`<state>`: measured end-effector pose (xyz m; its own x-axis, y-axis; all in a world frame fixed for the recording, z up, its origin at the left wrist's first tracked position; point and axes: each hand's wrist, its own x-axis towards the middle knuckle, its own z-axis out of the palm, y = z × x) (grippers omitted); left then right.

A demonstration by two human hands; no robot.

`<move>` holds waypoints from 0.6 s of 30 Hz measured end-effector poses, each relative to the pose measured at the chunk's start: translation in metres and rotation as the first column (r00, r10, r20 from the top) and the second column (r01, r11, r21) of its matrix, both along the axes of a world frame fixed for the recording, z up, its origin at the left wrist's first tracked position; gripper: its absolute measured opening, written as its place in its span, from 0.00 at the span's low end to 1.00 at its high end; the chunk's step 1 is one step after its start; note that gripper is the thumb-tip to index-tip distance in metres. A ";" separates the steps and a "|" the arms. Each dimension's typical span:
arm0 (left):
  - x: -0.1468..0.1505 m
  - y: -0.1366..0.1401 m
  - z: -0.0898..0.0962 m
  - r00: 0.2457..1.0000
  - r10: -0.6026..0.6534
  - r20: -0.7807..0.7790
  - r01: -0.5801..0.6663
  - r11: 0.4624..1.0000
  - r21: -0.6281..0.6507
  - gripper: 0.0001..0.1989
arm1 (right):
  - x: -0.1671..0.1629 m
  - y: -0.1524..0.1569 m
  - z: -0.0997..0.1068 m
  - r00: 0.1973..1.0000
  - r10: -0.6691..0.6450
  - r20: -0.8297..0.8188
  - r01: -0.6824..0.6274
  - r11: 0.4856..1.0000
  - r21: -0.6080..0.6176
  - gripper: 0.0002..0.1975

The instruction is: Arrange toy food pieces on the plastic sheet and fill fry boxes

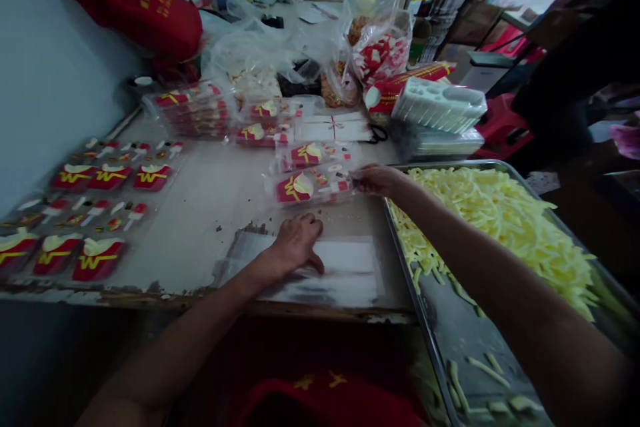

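Note:
My right hand (376, 180) pinches the right end of a clear plastic packet (313, 185). Inside it show a red fries box with a yellow mark and small food-shaped pieces. Behind this lies a similar packet (315, 153), partly overlapped. My left hand (299, 240) rests on a stack of flat clear plastic bags (345, 273) at the table's front edge, fingers bent and thumb apart. To the right, a metal tray (440, 320) holds a heap of pale yellow fry-shaped pieces (500, 233), beneath my right forearm.
Filled packets (105, 177) lie in rows at left, with a pile of packets (193, 110) behind. Further back are bags of small pieces (380, 47), white moulded trays (440, 103), black-handled scissors (377, 133) and a red stool (503, 123). Red cloth (165, 20) hangs upper left.

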<state>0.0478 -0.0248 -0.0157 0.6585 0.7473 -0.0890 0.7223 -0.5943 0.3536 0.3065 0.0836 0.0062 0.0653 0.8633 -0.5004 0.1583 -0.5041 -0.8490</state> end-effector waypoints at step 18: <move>-0.108 -0.045 0.072 0.967 0.083 0.241 -0.157 0.939 0.307 0.08 | -0.251 -0.009 0.067 0.411 0.390 0.824 -0.886 -0.044 0.463 0.15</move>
<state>-0.0605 -0.0695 0.0568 0.5372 0.7859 0.3063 0.7210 -0.6163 0.3168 0.0555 0.0747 0.0733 -0.8462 0.4475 0.2893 0.3273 0.8649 -0.3806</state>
